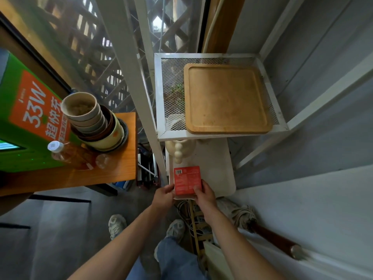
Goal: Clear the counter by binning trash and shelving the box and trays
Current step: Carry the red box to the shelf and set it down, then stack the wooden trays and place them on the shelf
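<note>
My right hand [203,196] grips the near right corner of the red box [187,180], thumb on top. My left hand [164,196] pinches its near left edge. The box lies flat on the white lower shelf [218,168] of the rack, at the shelf's near edge. Beyond the box on that shelf stands a cream vase [179,150]. Above the box, on the mesh upper shelf [173,93], lies a wooden tray [227,99]. Left of the box, well apart, the desk [80,178] carries a stack of bowls [92,122] and a plastic bottle [68,153]. A mop [252,221] lies on the floor right of the box.
</note>
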